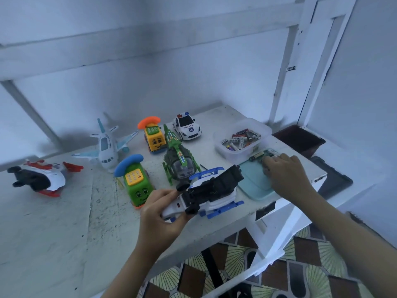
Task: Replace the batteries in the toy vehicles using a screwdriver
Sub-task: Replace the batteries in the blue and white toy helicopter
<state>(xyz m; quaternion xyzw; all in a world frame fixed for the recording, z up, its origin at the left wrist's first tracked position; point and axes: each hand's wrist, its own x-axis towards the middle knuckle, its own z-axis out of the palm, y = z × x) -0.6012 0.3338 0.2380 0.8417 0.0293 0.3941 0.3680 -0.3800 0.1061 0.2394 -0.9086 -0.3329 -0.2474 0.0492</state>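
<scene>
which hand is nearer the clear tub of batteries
Right. The right hand is on the teal tray beside the tub; the left hand grips the blue-and-white helicopter, farther away.

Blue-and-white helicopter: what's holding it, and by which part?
The left hand grips the helicopter by its near white end, underside up.

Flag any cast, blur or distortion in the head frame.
Head view: strong blue cast, dim, soft throughout; the wide-angle lens bows and tilts the wall beams and the table edge; diffuse shadow on the wall behind the airplane; labels on the batteries in the clear tub unreadable.
</scene>
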